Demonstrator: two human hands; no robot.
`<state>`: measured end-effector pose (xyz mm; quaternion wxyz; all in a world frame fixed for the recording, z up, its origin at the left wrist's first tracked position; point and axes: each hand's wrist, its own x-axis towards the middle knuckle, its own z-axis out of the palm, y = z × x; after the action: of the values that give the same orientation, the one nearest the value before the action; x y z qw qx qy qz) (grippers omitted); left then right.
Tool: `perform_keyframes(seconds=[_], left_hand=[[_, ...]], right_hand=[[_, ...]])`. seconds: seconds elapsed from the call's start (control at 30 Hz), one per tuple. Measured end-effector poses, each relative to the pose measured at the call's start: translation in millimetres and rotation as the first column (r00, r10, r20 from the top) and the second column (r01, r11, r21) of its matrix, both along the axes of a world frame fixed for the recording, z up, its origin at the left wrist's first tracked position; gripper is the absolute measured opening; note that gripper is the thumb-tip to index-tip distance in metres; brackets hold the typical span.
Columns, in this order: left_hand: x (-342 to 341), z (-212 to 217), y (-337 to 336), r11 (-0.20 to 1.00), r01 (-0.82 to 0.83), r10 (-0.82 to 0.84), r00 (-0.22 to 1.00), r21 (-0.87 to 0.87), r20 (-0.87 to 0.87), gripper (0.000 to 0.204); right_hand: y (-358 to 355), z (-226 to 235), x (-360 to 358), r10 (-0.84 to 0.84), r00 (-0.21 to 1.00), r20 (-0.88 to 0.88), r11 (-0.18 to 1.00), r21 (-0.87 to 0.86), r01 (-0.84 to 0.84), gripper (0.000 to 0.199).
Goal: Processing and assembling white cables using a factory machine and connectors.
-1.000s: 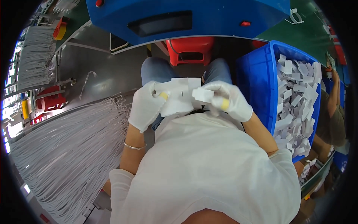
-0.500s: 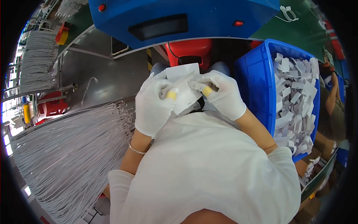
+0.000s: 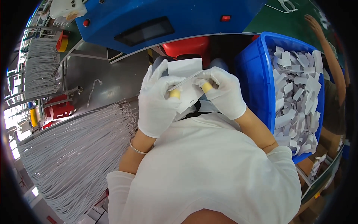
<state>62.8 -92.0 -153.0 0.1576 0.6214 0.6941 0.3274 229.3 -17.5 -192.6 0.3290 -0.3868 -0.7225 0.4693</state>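
Both my hands wear white gloves with yellow tape round the thumbs. Over my lap they hold a thin white paper strip (image 3: 189, 79) stretched between them, seen nearly edge-on. My left hand (image 3: 158, 100) pinches its lower left end between thumb and forefinger, the other fingers stretched up and apart. Its upper right end is in the closed thumb and fingers of my right hand (image 3: 225, 91). Behind and below the strip lies a larger white sheet (image 3: 182, 67), with a small slit-like mark near its lower edge; what supports it is hidden.
A blue bin (image 3: 257, 74) full of cut white paper pieces stands to my right. Many thin grey-white cables (image 3: 74, 153) lie in a bundle at left. Ahead are a blue machine (image 3: 194, 18) with a screen and a red stool (image 3: 190, 46). Another person's arm (image 3: 332, 56) shows at far right.
My left fingers have spread and lifted, and the paper between my hands now shows as a thin edge. The view has shifted slightly. A person's arm has risen at the far right.
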Motion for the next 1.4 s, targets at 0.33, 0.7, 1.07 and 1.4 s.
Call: perform_keyframes(seconds=[0.33, 0.7, 1.07, 1.4], left_hand=[[11, -17, 24, 0.998, -0.065, 0.067, 0.97, -0.014, 0.233, 0.02], [-17, 18, 56, 0.922, 0.35, -0.29, 0.908, 0.168, -0.301, 0.025], [-61, 69, 29, 0.944, 0.017, -0.206, 0.812, 0.331, 0.545, 0.059], [-109, 154, 75, 0.671, -0.25, -0.006, 0.94, 0.698, 0.342, 0.019]], right_hand=[[22, -7, 4, -0.013, 1.0, 0.024, 1.0, 0.02, 0.012, 0.005], [69, 39, 29, -0.069, 0.973, -0.221, 0.891, -0.453, -0.04, 0.044], [45, 104, -17, -0.017, 0.933, -0.36, 0.986, -0.163, -0.045, 0.029], [97, 190, -95, 0.134, 0.955, -0.263, 0.743, 0.665, 0.079, 0.031]])
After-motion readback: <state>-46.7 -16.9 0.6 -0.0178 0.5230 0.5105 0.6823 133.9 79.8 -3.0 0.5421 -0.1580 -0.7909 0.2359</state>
